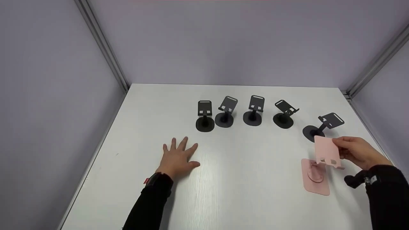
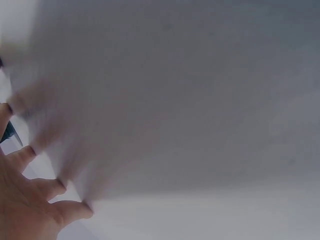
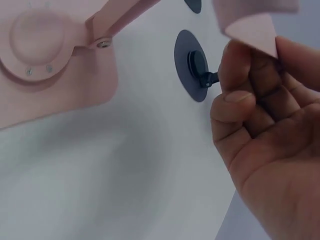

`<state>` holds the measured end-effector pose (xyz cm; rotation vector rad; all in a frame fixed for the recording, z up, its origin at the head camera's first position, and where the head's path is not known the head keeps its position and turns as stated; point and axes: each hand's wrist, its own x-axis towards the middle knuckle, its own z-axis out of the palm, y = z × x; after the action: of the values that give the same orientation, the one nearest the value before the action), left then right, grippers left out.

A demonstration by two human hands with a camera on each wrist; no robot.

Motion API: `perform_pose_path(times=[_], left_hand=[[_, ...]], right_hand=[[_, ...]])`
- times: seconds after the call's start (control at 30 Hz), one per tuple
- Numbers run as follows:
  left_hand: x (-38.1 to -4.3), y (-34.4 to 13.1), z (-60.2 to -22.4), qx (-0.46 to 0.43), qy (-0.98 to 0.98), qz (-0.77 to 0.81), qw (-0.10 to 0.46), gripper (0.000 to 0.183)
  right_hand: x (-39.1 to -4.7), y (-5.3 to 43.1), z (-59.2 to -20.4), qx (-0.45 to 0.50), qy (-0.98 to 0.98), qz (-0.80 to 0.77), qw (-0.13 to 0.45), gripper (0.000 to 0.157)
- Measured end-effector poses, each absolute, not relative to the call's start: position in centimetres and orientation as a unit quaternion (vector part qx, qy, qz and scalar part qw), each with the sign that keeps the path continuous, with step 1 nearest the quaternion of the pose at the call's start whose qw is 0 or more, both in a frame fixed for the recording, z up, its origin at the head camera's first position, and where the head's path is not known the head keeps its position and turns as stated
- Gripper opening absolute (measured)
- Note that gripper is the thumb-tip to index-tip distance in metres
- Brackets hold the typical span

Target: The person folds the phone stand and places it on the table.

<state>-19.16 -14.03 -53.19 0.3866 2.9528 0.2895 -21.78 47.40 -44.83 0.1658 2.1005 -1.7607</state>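
Observation:
A pink phone stand (image 1: 327, 151) with a rectangular base stands at the right of the white table. My right hand (image 1: 359, 151) pinches the right edge of its tilted plate between thumb and fingers. In the right wrist view the curled fingers (image 3: 235, 107) hold that plate's edge, with the stand's hinged arm and pink base (image 3: 60, 95) to the left. My left hand (image 1: 177, 159) lies palm down on the table with its fingers spread, holding nothing. Just behind the pink stand is a dark phone stand (image 1: 331, 120) with a round base.
More dark phone stands form a loose row across the back: one (image 1: 204, 116) nearest my left hand, another (image 1: 226, 111) beside it, then a middle one (image 1: 254, 110) and a tilted one (image 1: 284, 114). Pale panels (image 1: 233, 41) wall the table's back and sides.

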Motion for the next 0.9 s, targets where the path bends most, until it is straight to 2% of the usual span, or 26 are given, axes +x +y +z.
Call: perform_pose_path(times=[0.47, 0.9], left_hand=[[-19.3, -14.1, -53.1, 0.130, 0.983, 0.101, 0.082, 0.077], [-19.2, -13.8, -52.6, 0.129, 0.982, 0.104, 0.090, 0.075]], right_hand=[[-23.2, 40.6, -43.2, -0.013, 0.785, -0.598, 0.160, 0.017], [-24.3, 36.2, -42.1, -0.056, 0.798, -0.581, 0.148, 0.021]])
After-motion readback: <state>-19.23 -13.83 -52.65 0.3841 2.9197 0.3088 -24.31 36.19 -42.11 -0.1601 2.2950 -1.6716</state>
